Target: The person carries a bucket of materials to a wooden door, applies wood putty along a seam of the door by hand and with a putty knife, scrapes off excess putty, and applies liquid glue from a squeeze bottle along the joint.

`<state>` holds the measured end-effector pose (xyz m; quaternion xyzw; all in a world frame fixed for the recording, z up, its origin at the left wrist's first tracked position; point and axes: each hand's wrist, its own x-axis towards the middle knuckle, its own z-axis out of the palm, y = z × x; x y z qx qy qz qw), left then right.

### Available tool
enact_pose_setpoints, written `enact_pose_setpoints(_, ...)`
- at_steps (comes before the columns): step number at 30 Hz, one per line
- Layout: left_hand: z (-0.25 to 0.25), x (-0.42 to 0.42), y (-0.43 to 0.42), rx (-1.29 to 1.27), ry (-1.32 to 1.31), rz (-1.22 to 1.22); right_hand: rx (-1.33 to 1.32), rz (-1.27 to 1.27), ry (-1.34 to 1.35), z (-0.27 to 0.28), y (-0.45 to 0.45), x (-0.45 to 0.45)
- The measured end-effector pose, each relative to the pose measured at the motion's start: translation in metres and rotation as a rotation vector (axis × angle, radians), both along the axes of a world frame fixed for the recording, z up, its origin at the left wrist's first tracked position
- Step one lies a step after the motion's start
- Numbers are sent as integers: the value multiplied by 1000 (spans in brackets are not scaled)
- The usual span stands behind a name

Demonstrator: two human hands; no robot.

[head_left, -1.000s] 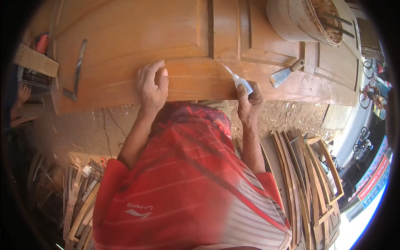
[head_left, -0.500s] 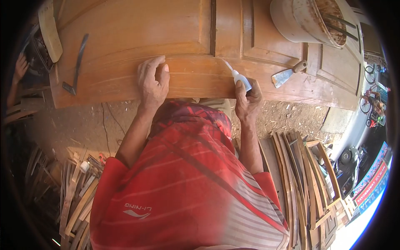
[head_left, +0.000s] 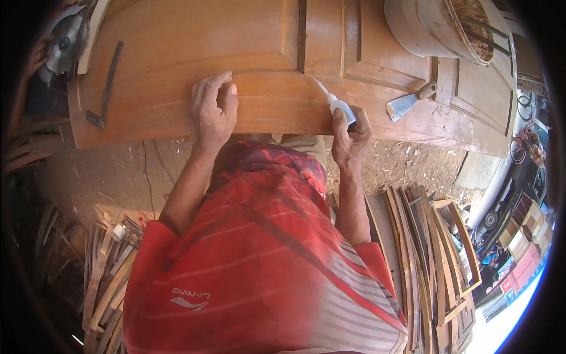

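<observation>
Across in front of me lies a brown wooden panelled door [head_left: 253, 97]. My left hand [head_left: 213, 112] rests at its near edge, thumb and curved forefinger apart, with nothing seen between them. In my right hand [head_left: 352, 137] is a small white bottle [head_left: 342, 110] with a long thin nozzle, gripped between thumb and fingers. The nozzle slants up and left, its tip close to the door surface near a panel joint. To the right of that hand, a putty knife [head_left: 403, 106] with a wooden handle lies on the door.
A stained white bucket [head_left: 421, 26] with sticks in it stands on the door at the upper right. A dark metal square [head_left: 109, 88] lies at the left. Beyond it, another person's hand [head_left: 39, 56] is beside a circular saw [head_left: 63, 44]. Wood strips [head_left: 424, 253] are piled behind me.
Both my hands and the bottle stay nearly in place. At the far left, the saw's round blade has come into view beside the other person's hand. Vehicles on the road at right have changed.
</observation>
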<state>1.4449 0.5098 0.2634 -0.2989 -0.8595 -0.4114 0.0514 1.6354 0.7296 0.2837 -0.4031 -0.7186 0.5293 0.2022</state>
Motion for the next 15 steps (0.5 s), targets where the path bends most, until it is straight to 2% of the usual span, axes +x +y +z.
enact_pose_setpoints(15, 3, 2, 0, -47, -21, 8, -2, 8, -9, -4, 1, 0)
